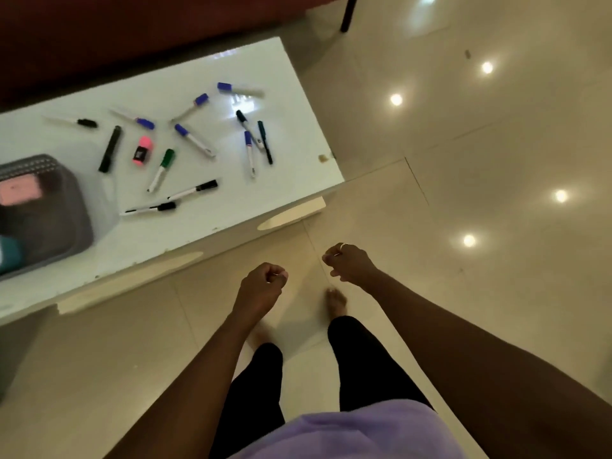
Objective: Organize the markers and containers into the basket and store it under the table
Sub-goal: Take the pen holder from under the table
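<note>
Head camera looks down at a white table with a person standing just beside its near edge on a shiny tile floor. Lots of markers lie loose on the table top, and none of them look to be in the basket yet. A gray basket sits on the table at its left end, and something pink and something teal show inside it, but they are too blurry to name. A green-capped marker lies near the middle of the table, with a small pink container just beside it and a black marker on the basket side of that. Two black-capped markers lie close to the near edge of the table. More blue-capped markers are spread toward the far and right parts of the table. The left hand is off the table, over the floor, with fingers curled into a loose fist and nothing in it. The right hand is also over the floor, fingers curled in and holding nothing, with a ring on one finger. I think the job is only starting, at the step of picking up markers. Next, a hand would need to reach to the table, open up, grab a marker near the edge, and drop it in the basket.
</note>
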